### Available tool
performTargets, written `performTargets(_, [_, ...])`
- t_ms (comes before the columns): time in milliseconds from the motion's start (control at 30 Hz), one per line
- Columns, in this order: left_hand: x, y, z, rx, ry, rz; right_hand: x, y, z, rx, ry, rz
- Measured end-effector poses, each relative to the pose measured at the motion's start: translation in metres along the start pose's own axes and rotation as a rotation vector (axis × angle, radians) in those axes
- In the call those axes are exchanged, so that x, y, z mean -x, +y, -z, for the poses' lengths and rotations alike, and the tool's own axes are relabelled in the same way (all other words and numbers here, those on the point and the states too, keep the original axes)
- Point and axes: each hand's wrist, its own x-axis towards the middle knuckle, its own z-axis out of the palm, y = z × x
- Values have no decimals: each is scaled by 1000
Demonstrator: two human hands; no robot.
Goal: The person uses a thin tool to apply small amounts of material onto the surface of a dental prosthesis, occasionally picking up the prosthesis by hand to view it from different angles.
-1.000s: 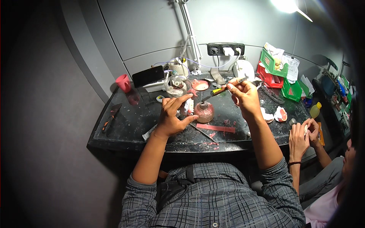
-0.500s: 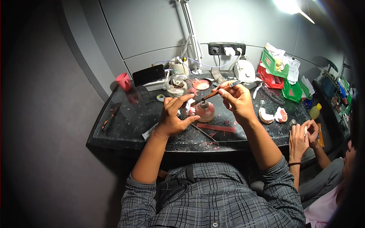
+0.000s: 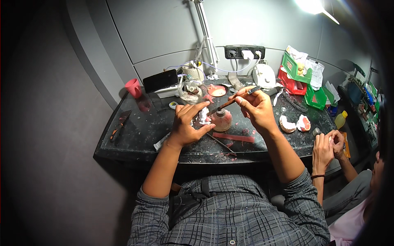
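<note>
My right hand (image 3: 256,110) grips a dark brown-handled tool (image 3: 233,99) by thumb and fingertips, its lower end at the top of a round glass spirit burner (image 3: 222,122) stained pink. I cannot make out a flame. Just left of the burner, my left hand (image 3: 186,125) is open, thumb and fingers curved apart beside a white-and-pink item (image 3: 203,117) that is partly hidden. In front of the burner lie a flat pink strip (image 3: 234,138) and a thin metal rod (image 3: 219,141). Right of my right hand sit two dental casts (image 3: 287,125), white and pink.
On the black desk (image 3: 123,145) stand a pink cup (image 3: 132,88), phone (image 3: 160,82), bagged container (image 3: 189,92), white device (image 3: 262,76) and green and red bins (image 3: 293,82). Another person's hands (image 3: 324,149) hold something small at the lower right. A lamp arm (image 3: 207,41) rises behind.
My right hand has moved left and slightly down, bringing the tool's end to the burner top. My left hand is almost unchanged.
</note>
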Motion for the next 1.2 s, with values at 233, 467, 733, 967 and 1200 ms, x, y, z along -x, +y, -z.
performTargets(233, [0,-1,1,6,-33,-6,1,-3,-2,9,32,15])
performTargets(467, [1,-2,1,7,-42,-2,1,-3,-3,6,41,8])
performTargets(733, [1,2,2,92,-25,34,0,-3,3,-43,-23,-139])
performTargets(967, [4,0,1,178,-13,47,1,-6,2,-113,-18,-144])
performTargets(1200, [6,-1,-1,198,-21,68,-1,0,4,-108,3,-165])
